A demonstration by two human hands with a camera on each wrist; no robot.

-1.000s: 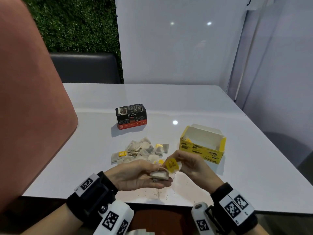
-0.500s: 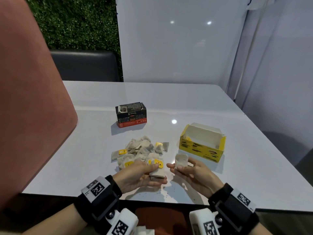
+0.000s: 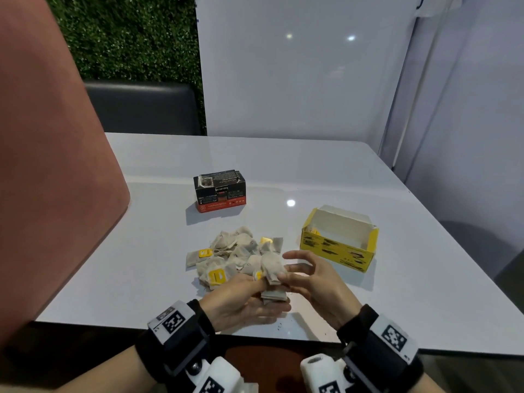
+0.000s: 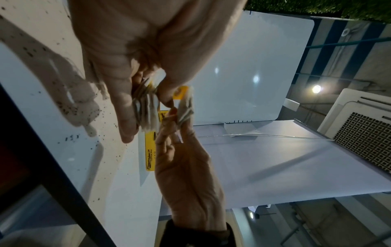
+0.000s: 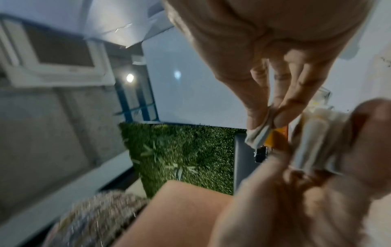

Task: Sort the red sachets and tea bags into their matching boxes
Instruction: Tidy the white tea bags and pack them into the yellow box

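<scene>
tea bags: loose beige heap, yellow tags, table centre-front | yellow box: open, right of heap | black-red box: closed, behind heap

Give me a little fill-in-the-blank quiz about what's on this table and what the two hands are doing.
1. The open, nearly empty box is coloured ____.
2. The loose pile of tea bags lies between the person and the ____ and red box.
3. The right hand pinches a single ____.
4. The left hand holds a small ____ of tea bags.

Missing words: yellow; black; tea bag; stack
</scene>
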